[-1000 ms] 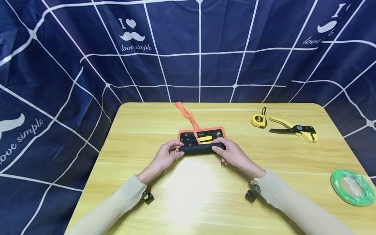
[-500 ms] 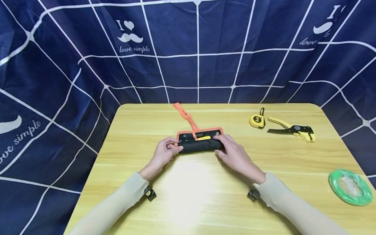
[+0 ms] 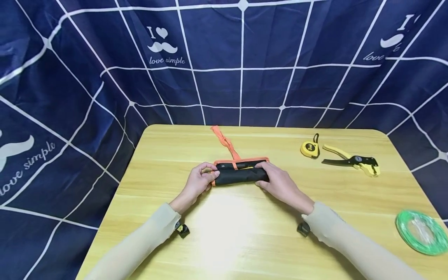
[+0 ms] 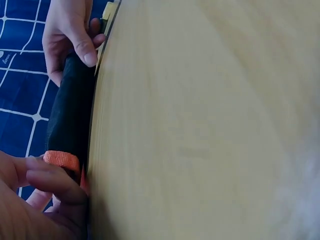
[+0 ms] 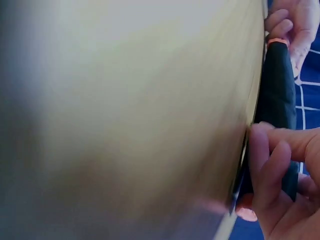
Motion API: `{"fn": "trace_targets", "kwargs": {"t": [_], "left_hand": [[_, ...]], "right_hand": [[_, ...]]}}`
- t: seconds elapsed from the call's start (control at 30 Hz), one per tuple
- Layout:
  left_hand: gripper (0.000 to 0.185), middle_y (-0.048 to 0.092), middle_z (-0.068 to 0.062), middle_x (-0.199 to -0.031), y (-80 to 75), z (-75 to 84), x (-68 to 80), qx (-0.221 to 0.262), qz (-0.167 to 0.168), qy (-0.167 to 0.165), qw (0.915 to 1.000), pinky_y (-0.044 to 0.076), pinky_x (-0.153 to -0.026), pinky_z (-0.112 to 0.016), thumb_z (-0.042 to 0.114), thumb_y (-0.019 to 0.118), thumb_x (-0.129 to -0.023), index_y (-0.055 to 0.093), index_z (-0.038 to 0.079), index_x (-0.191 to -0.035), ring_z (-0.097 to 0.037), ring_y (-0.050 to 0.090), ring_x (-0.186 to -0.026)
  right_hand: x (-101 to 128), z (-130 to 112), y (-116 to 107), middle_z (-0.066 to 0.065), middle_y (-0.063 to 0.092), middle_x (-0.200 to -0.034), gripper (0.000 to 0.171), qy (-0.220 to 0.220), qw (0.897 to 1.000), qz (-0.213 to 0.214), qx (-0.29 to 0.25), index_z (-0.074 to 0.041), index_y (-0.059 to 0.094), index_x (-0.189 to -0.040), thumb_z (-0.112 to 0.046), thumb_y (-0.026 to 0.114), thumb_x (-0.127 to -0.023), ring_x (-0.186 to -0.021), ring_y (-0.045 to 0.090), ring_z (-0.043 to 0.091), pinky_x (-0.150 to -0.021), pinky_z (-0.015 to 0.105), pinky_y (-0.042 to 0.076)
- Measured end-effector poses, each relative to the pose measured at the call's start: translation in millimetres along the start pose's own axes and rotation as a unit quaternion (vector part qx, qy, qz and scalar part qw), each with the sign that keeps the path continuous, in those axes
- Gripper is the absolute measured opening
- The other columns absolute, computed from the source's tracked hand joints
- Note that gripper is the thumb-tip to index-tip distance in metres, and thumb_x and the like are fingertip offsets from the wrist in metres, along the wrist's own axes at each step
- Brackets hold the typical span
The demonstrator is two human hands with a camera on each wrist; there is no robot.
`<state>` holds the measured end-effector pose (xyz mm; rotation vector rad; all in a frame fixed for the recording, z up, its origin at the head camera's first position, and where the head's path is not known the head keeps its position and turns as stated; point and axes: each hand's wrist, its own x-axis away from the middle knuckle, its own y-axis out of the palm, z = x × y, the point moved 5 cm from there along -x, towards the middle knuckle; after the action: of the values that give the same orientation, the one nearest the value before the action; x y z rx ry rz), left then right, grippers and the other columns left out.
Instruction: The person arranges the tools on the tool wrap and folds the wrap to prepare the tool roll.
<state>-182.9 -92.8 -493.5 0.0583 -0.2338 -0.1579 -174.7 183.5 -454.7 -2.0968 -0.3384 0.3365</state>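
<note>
A black tool pouch with orange trim lies rolled up at the middle of the wooden table. Only a narrow strip of its inside with a yellow tool shows beyond the roll. My left hand grips the roll's left end, and my right hand grips its right end. An orange strap runs from the pouch toward the far edge. The left wrist view shows the black roll with both hands on it, and the right wrist view shows the same roll.
A yellow tape measure and yellow-handled pliers lie at the far right of the table. A green wire coil sits at the right edge. Blue grid-patterned cloth hangs behind and beside the table.
Both hands have rolled the pouch further away from me, so less of its open inside shows than one second ago.
</note>
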Motion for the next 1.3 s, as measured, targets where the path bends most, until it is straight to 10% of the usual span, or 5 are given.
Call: {"fn": "trace_targets", "kwargs": {"t": [0.53,0.87,1.3], "left_hand": [[0.011,0.063,-0.005,-0.077,4.6,8.0,1.4,-0.083,-0.025,0.007,0.9962,0.040,-0.047,-0.026,0.007,0.072,-0.107,0.076,0.003,-0.115,-0.014,0.051,-0.055],[0.050,0.052,-0.015,-0.130,8.4,16.9,6.0,-0.198,-0.078,0.060,0.9752,0.046,-0.099,-0.038,0.015,0.087,-0.095,0.071,0.002,-0.140,-0.027,0.053,-0.114],[0.036,0.069,-0.003,-0.096,7.0,29.8,5.5,-0.309,-0.008,0.134,0.9417,0.047,-0.074,-0.037,0.020,0.081,-0.102,0.074,0.007,-0.135,-0.018,0.057,-0.077]], "right_hand": [[-3,-11,0,0.019,0.075,-0.128,0.039,-0.059,0.998,0.007,0.024,-0.005,0.070,-0.132,-0.005,0.084,-0.096,-0.117,0.072,0.040,-0.094,0.059,0.056],[-18,-23,-13,0.012,0.075,-0.125,0.027,-0.080,0.996,-0.005,0.039,-0.003,0.077,-0.130,-0.003,0.075,-0.103,-0.110,0.073,0.033,-0.091,0.057,0.058],[-25,-18,-19,0.004,0.075,-0.108,0.010,-0.046,0.998,-0.026,0.014,-0.011,0.074,-0.117,-0.010,0.071,-0.107,-0.095,0.070,0.027,-0.088,0.054,0.055]]}}
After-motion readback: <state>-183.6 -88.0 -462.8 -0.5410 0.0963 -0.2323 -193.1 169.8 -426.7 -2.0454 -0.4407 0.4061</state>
